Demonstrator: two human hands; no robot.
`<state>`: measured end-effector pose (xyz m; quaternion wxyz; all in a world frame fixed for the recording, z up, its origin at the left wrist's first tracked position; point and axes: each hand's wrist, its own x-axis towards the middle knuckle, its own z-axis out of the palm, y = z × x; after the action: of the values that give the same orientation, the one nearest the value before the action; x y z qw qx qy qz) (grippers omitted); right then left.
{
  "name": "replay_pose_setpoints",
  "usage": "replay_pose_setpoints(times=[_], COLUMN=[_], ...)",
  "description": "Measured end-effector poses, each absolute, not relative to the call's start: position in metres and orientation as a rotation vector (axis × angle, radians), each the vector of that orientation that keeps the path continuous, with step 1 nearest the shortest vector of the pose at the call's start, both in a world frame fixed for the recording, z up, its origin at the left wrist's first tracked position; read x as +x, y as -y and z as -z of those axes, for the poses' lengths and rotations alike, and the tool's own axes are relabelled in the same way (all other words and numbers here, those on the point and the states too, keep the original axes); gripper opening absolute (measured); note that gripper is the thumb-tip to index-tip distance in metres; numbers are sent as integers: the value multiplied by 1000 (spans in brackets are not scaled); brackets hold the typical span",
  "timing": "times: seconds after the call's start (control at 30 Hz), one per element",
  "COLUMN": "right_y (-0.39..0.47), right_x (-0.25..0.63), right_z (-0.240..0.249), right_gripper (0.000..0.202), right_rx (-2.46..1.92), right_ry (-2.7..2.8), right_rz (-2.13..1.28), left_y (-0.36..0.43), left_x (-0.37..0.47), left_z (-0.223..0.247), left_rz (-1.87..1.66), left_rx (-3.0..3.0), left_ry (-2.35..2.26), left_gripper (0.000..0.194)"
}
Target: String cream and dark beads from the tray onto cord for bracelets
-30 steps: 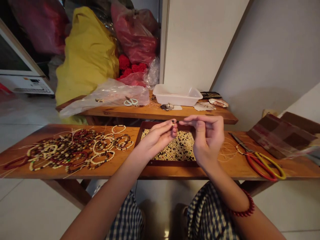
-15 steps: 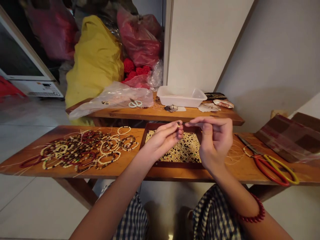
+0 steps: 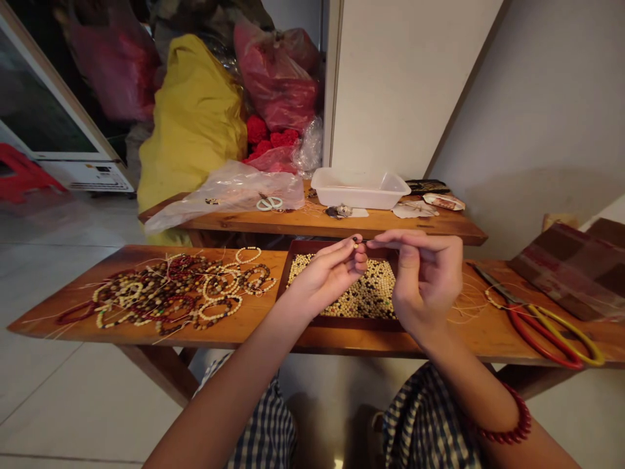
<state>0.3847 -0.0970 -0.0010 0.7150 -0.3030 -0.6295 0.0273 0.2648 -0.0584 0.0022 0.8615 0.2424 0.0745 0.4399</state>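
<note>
Above a dark red tray (image 3: 279, 286) full of small cream and dark beads (image 3: 364, 290), my two hands meet at the fingertips. My left hand (image 3: 336, 267) is closed, pinching small beads (image 3: 355, 244), one dark and one yellowish, between thumb and fingers. My right hand (image 3: 430, 273) pinches a thin needle-like piece (image 3: 375, 243) between thumb and index finger, its tip pointing at those beads. Whether the tip is inside a bead is too small to tell. A dark red bead bracelet (image 3: 518, 423) circles my right wrist.
Strung bead bracelets (image 3: 180, 286) lie heaped on the wooden bench (image 3: 234, 333) at left. At right lie large scissors (image 3: 541, 326), loose thread (image 3: 466, 303) and a taped cardboard box (image 3: 571, 273). A second bench behind carries a white plastic tub (image 3: 359, 190) and small scissors (image 3: 269, 203).
The whole view has shifted slightly, so everything sits a little further right. My hands keep the same pinches, with the needle-like piece still at the beads.
</note>
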Motion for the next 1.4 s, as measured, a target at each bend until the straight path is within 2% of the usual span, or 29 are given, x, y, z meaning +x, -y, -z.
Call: replay_pose_setpoints(times=[0.2, 0.33, 0.43, 0.67, 1.4], right_y=[98, 95, 93, 95, 97], right_x=[387, 390, 393, 398, 398], right_z=[2, 1, -1, -6, -7], right_gripper=[12, 6, 6, 7, 8], right_rx=[-1038, -1172, -1160, -1169, -1135], right_ry=[1495, 1499, 1410, 1451, 1484], right_rz=[187, 53, -4, 145, 270], left_y=[56, 51, 49, 48, 48], left_x=[267, 266, 265, 262, 259], left_z=[0, 2, 2, -1, 0], left_rz=[-1035, -1123, -1199, -1324, -1361], left_rx=[619, 703, 712, 714, 752], left_ry=[-247, -348, -387, -407, -377], left_gripper=[15, 14, 14, 19, 17])
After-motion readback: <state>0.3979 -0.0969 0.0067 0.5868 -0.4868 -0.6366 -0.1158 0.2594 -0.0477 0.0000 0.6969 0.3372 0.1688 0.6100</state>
